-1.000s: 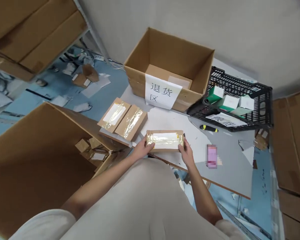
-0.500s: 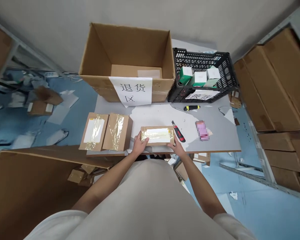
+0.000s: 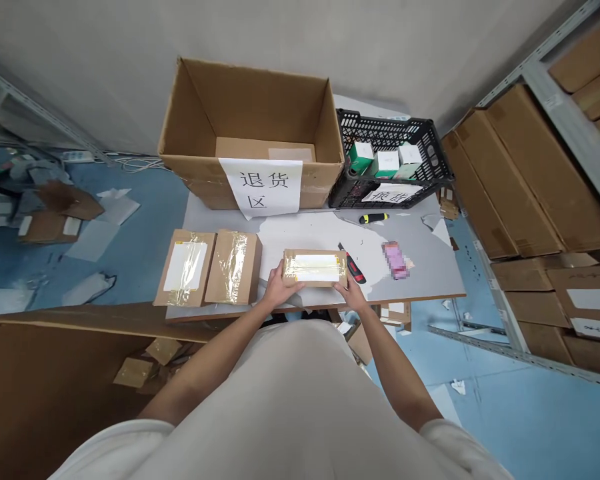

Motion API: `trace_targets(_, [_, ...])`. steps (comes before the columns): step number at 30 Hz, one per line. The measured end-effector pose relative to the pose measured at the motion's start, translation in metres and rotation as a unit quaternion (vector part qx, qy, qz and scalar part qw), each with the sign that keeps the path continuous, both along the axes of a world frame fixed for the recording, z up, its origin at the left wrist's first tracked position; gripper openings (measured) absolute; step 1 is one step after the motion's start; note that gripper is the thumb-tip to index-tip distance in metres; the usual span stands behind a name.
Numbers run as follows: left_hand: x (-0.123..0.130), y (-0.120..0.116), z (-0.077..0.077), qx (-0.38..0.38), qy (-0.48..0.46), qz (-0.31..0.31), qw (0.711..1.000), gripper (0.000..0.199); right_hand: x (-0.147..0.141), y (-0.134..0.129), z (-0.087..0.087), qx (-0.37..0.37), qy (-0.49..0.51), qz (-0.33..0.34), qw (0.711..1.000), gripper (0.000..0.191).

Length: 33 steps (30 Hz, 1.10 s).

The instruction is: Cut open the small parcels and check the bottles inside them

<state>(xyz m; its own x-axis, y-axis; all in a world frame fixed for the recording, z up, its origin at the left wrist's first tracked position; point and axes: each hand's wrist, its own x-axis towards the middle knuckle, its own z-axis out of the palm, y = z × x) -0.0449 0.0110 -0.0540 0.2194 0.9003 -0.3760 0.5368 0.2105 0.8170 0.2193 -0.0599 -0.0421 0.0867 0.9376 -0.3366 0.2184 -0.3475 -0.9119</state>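
Between my two hands is a small taped cardboard box (image 3: 315, 268) with a white label on top, near the table's front edge. My left hand (image 3: 279, 288) grips its left end, and my right hand (image 3: 351, 291) grips the right end. Just right of the box lies a red and black utility knife (image 3: 354, 265), partly hidden by it. Two more taped cardboard boxes stand side by side to the left: a labelled box (image 3: 185, 269) and a box with shiny tape (image 3: 233, 268).
At the table's back stand a large open carton (image 3: 205, 177) with a paper sign and a black plastic crate (image 3: 345, 193) holding green-and-white boxes. A yellow-black knife (image 3: 373, 218) and a blurred pink item (image 3: 395, 260) lie on the table (image 3: 433, 283). Shelved cartons (image 3: 520, 173) rise at right.
My view has shifted slightly, so the table and the things on it appear a little further left. Both hands still grip the small box, which looks slightly raised and tilted toward me.
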Motion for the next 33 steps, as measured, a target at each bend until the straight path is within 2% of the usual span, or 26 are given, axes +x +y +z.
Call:
trace_targets(3, [-0.004, -0.007, -0.013, 0.027, -0.032, 0.007, 0.999, 0.118, 0.004, 0.000, -0.010, -0.023, 0.001, 0.008, 1.000, 0.104])
trace_targets(5, [-0.006, -0.014, -0.025, 0.036, -0.064, 0.009, 0.997, 0.109, 0.008, 0.001, -0.018, -0.045, -0.019, 0.017, 0.999, 0.107])
trace_targets(9, [-0.007, -0.023, -0.043, 0.016, -0.108, 0.032, 0.994, 0.067, 0.014, 0.008, -0.029, -0.011, -0.053, 0.040, 0.998, 0.077])
trace_targets(11, [-0.007, -0.021, -0.043, 0.029, -0.102, 0.050, 0.993, 0.053, 0.017, 0.012, -0.028, 0.018, -0.059, 0.051, 0.997, 0.064])
trace_targets(13, [-0.008, -0.018, -0.037, 0.056, -0.078, 0.060, 0.994, 0.047, 0.021, 0.016, -0.023, 0.023, -0.070, 0.066, 0.995, 0.055])
trace_targets(17, [-0.009, -0.010, -0.019, 0.083, 0.003, 0.080, 0.993, 0.044, 0.029, 0.025, -0.012, 0.015, -0.153, 0.082, 0.985, 0.043])
trace_targets(21, [-0.002, 0.000, -0.016, 0.030, -0.002, 0.110, 0.993, 0.045, 0.029, 0.038, -0.015, -0.003, -0.212, 0.077, 0.974, 0.055])
trace_targets(24, [0.002, 0.009, -0.024, 0.002, -0.021, 0.133, 0.991, 0.047, 0.030, 0.047, -0.022, -0.017, -0.195, 0.078, 0.977, 0.059])
trace_targets(27, [0.001, 0.011, -0.032, -0.020, -0.044, 0.150, 0.987, 0.052, 0.035, 0.047, -0.028, -0.031, -0.147, 0.063, 0.987, 0.055])
trace_targets(31, [-0.006, -0.008, -0.038, -0.045, -0.088, 0.171, 0.980, 0.055, 0.042, 0.030, -0.040, -0.021, -0.055, 0.023, 0.998, 0.047])
trace_targets(33, [-0.007, -0.022, -0.040, -0.048, -0.121, 0.160, 0.978, 0.059, 0.042, 0.018, -0.047, -0.015, -0.038, 0.032, 0.999, 0.055])
